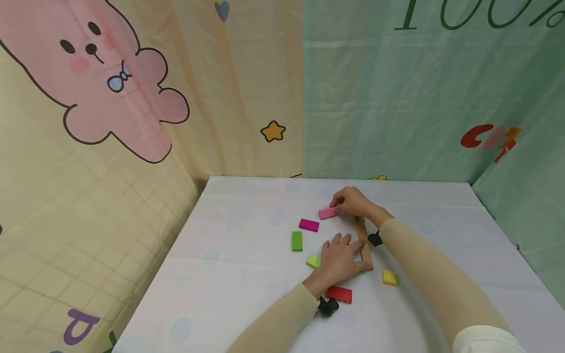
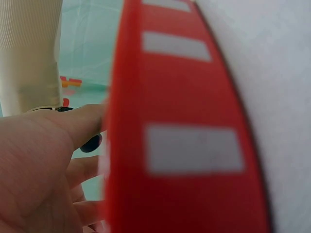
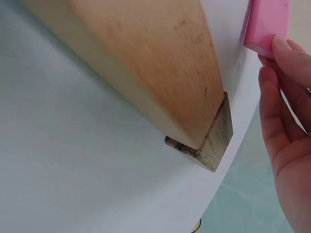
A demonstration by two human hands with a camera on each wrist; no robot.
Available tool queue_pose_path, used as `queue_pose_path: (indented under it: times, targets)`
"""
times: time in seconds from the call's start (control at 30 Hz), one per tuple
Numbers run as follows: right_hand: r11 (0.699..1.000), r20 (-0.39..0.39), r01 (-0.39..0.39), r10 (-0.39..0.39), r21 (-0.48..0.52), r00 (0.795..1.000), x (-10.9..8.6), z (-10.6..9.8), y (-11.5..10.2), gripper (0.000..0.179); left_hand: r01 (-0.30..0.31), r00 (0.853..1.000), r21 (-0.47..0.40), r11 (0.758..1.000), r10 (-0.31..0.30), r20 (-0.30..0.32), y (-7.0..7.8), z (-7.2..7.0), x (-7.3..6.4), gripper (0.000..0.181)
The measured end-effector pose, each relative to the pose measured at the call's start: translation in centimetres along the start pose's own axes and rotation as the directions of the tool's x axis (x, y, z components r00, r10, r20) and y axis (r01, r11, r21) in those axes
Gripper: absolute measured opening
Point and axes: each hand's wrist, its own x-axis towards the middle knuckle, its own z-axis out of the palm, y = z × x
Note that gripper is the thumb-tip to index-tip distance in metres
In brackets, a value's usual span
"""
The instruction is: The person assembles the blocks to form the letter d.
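At the far side of the group of blocks, my right hand (image 1: 353,201) pinches the end of a pink block (image 1: 327,213) between thumb and fingertips; in the right wrist view the pink block (image 3: 269,24) shows at the top right. My left hand (image 1: 339,260) lies with fingers spread, index finger and thumb reaching over a wooden bar (image 1: 364,238). A green piece (image 1: 360,273) peeks out under that thumb. At the bar's far end, a darker wooden block (image 3: 218,133) shows in the right wrist view. A red block (image 2: 184,97) with white marks fills much of the left wrist view.
Around the left hand lie a magenta block (image 1: 309,225), a green block (image 1: 297,241), a lime block (image 1: 314,261) and the red block (image 1: 340,294). A yellow block (image 1: 389,277) lies to the right, beneath the right forearm. Printed curtains stand behind the white table (image 1: 247,294).
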Motion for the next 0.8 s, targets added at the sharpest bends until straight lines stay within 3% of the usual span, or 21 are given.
queue_pose_path:
  times: [0.57, 0.8]
  targets:
    - [0.987, 0.002, -0.087, 0.088, 0.138, 0.996, -0.7, -0.8, 0.5, 0.016, 0.009, 1.000, -0.006, 1.000, -0.009, 0.009, 0.1, -0.2, -0.1, 0.066]
    - [0.963, -0.039, -0.119, 0.133, 0.243, 0.990, -1.4, -1.1, 0.1, 0.018, 0.013, 1.000, -0.016, 1.000, -0.013, 0.014, 0.2, -0.2, -0.2, 0.067]
